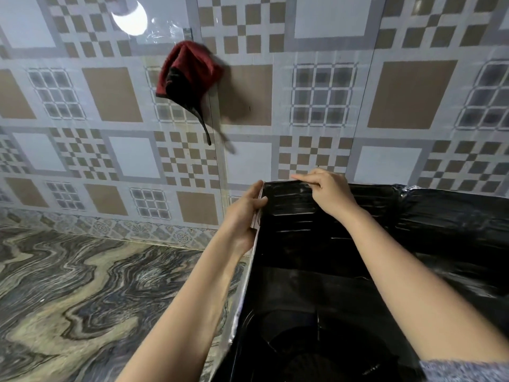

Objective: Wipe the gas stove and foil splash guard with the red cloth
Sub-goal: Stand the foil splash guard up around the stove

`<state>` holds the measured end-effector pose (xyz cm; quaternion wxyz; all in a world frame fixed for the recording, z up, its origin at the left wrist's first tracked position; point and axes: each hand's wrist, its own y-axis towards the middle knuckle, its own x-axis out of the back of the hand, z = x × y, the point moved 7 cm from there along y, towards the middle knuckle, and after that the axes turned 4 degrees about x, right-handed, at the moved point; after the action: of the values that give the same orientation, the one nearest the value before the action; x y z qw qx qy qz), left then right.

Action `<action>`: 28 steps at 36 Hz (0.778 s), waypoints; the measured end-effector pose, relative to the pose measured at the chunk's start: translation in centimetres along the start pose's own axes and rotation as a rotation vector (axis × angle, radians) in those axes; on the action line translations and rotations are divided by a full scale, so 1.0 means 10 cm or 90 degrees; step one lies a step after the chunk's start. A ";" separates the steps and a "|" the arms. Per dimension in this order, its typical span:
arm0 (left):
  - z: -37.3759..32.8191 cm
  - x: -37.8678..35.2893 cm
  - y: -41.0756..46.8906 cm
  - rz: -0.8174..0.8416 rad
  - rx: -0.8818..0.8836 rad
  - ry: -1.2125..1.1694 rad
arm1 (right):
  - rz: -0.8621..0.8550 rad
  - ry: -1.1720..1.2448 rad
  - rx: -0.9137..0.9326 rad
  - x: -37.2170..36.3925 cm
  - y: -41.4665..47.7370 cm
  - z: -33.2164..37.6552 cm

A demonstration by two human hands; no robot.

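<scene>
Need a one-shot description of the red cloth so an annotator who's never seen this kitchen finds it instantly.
Start at the tiled wall behind the marble-patterned counter. Upper middle, just below a bright light reflection, the red cloth hangs bunched against the tiles, a dark strip dangling beneath it. It is the only red thing in view, well above both hands.

Home kitchen: patterned wall tiles [110, 97], marbled stone countertop [82, 293], foil splash guard [440, 216] around a dark gas stove [316, 348].
</scene>
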<state>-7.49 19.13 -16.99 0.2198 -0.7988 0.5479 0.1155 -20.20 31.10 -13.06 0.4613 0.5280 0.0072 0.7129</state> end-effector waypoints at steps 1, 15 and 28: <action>0.01 0.00 0.00 -0.002 0.002 -0.027 | -0.001 -0.002 0.000 0.00 0.00 0.01; -0.03 -0.01 -0.06 0.007 -0.047 -0.074 | 0.011 -0.037 0.003 -0.08 0.04 0.04; -0.37 0.10 -0.19 0.024 -0.083 0.426 | 0.038 -0.017 -0.017 -0.03 0.02 0.00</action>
<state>-5.54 17.15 -13.77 -0.0260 -0.7948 0.5955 -0.1140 -20.33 30.80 -13.18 0.4468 0.5315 -0.0246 0.7192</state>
